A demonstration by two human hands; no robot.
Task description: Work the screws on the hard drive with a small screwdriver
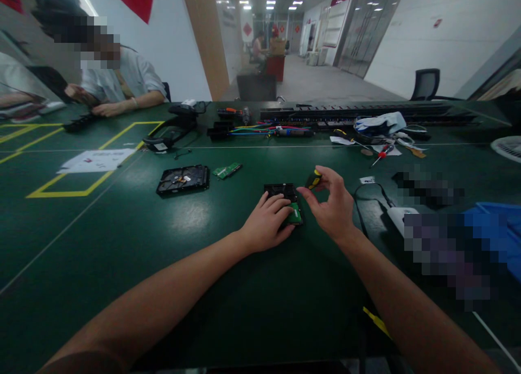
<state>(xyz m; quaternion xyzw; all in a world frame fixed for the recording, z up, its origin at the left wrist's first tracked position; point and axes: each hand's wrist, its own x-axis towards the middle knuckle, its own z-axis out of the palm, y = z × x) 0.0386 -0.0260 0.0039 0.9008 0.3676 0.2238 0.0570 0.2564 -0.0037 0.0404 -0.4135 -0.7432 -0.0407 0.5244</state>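
My left hand [266, 222] lies over a small black hard drive [280, 189], its fingers spread across the casing and holding it against the green table. Part of a green circuit board [296, 214] shows on the drive, beside the fingertips. Just right of the drive, my right hand [331, 200] grips a yellow and black screwdriver [313, 179] between thumb and fingers. The screwdriver's tip cannot be made out. To the left are another drive [183, 179], larger and black, and a loose green circuit board [228, 170].
Cables and tools lie along the far edge of the table [203, 309]. A red screwdriver [381, 155], a white and blue cloth [380, 123] and a blue container [499, 227] are at right. Across the table at left sits a person [122, 81].
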